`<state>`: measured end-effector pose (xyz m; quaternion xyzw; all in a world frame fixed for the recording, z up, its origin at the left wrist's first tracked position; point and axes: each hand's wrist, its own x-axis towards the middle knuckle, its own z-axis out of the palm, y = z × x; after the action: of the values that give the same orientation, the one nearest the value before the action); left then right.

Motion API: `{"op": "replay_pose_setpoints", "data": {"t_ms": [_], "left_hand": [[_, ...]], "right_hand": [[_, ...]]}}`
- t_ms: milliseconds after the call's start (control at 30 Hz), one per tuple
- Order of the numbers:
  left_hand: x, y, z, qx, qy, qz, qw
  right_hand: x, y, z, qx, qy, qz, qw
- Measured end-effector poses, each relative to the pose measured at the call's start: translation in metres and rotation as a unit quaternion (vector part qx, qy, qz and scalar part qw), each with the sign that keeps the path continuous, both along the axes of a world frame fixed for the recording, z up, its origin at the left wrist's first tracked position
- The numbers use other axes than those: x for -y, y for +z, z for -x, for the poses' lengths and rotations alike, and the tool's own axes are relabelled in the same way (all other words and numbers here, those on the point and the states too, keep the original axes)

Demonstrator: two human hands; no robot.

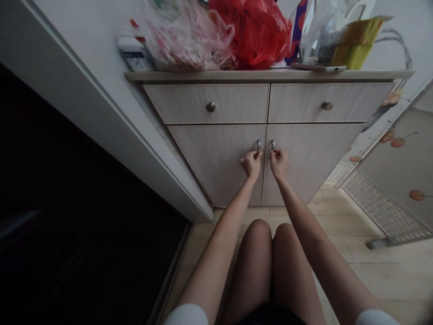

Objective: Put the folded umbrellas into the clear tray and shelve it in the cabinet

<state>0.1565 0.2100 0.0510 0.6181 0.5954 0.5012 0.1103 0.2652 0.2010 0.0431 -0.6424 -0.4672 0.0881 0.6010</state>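
Both doors of a pale wood-grain cabinet are closed in front of me. My left hand (252, 164) is closed around the lower part of the metal handle (259, 144) on the left door (216, 158). On the right door (304, 158), my right hand (278, 164) pinches the lower end of the other metal handle (273, 144). The fingers cover the bottoms of both handles. Above the doors are the left drawer (240, 104) and the right drawer (294, 103), both shut, with round knobs.
On the cabinet top (216, 76) stand a white bottle (135, 54), a clear plastic bag (189, 36), a red plastic bag (253, 34), a yellow container (356, 43) and a flat phone-like object (318, 67). A dark doorway (67, 203) lies left; a cherry-patterned panel (392, 171) stands right.
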Motion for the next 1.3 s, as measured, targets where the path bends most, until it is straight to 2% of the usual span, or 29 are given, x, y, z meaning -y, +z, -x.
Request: {"op": "replay_pose_setpoints", "data": {"t_ms": [133, 200, 233, 267, 300, 367, 400, 433, 467, 533, 600, 733, 867, 933, 967, 1033, 1100, 1133, 1167, 1233, 1300], "left_hand": [[0.008, 0.016, 0.011, 0.002, -0.035, 0.053, 0.998], [0.014, 0.025, 0.021, 0.1, -0.069, 0.089, 0.989], [0.018, 0.028, 0.027, 0.179, -0.102, 0.112, 0.972], [0.024, 0.031, 0.034, 0.269, -0.15, 0.136, 0.942], [0.03, 0.034, 0.041, 0.358, -0.207, 0.157, 0.897], [0.045, 0.037, 0.054, 0.5, -0.319, 0.178, 0.786], [0.052, 0.038, 0.06, 0.544, -0.359, 0.177, 0.737], [0.06, 0.037, 0.064, 0.575, -0.385, 0.169, 0.701], [0.067, 0.035, 0.067, 0.597, -0.397, 0.16, 0.678], [0.078, 0.029, 0.068, 0.624, -0.403, 0.146, 0.653], [0.085, 0.02, 0.064, 0.641, -0.405, 0.137, 0.637], [0.091, 0.001, 0.055, 0.653, -0.416, 0.132, 0.619], [0.093, -0.008, 0.053, 0.632, -0.423, 0.15, 0.632], [0.088, -0.009, 0.054, 0.61, -0.419, 0.153, 0.655], [0.083, -0.009, 0.054, 0.593, -0.416, 0.153, 0.672], [0.068, -0.009, 0.051, 0.543, -0.396, 0.15, 0.725], [0.048, -0.009, 0.042, 0.463, -0.341, 0.131, 0.808], [0.037, -0.01, 0.037, 0.411, -0.298, 0.11, 0.855], [0.026, -0.01, 0.03, 0.354, -0.25, 0.082, 0.897], [0.007, -0.011, 0.017, 0.25, -0.166, 0.028, 0.954], [-0.005, -0.011, 0.006, 0.182, -0.132, 0.01, 0.974]], "right_hand": [[0.003, 0.007, -0.006, -0.073, 0.078, -0.002, 0.994], [0.012, 0.011, -0.012, -0.124, 0.133, -0.024, 0.983], [0.02, 0.013, -0.016, -0.155, 0.165, -0.035, 0.973], [0.029, 0.015, -0.02, -0.191, 0.207, -0.044, 0.958], [0.04, 0.017, -0.025, -0.233, 0.258, -0.049, 0.937], [0.064, 0.02, -0.034, -0.319, 0.369, -0.05, 0.872], [0.076, 0.021, -0.039, -0.357, 0.418, -0.05, 0.834], [0.087, 0.022, -0.043, -0.389, 0.456, -0.053, 0.798], [0.097, 0.021, -0.047, -0.414, 0.483, -0.058, 0.77], [0.109, 0.016, -0.051, -0.445, 0.508, -0.071, 0.734], [0.114, 0.008, -0.051, -0.461, 0.515, -0.076, 0.719], [0.112, -0.008, -0.047, -0.467, 0.522, -0.063, 0.711], [0.107, -0.014, -0.047, -0.453, 0.53, -0.06, 0.714], [0.1, -0.014, -0.048, -0.43, 0.526, -0.05, 0.732], [0.094, -0.014, -0.048, -0.414, 0.511, -0.04, 0.752], [0.078, -0.013, -0.046, -0.367, 0.435, -0.02, 0.822], [0.057, -0.014, -0.042, -0.277, 0.301, -0.022, 0.912], [0.046, -0.015, -0.039, -0.214, 0.231, -0.035, 0.949], [0.035, -0.016, -0.035, -0.145, 0.172, -0.055, 0.973], [0.014, -0.02, -0.028, -0.027, 0.115, -0.093, 0.989], [-0.002, -0.024, -0.02, 0.027, 0.13, -0.099, 0.986]]}}
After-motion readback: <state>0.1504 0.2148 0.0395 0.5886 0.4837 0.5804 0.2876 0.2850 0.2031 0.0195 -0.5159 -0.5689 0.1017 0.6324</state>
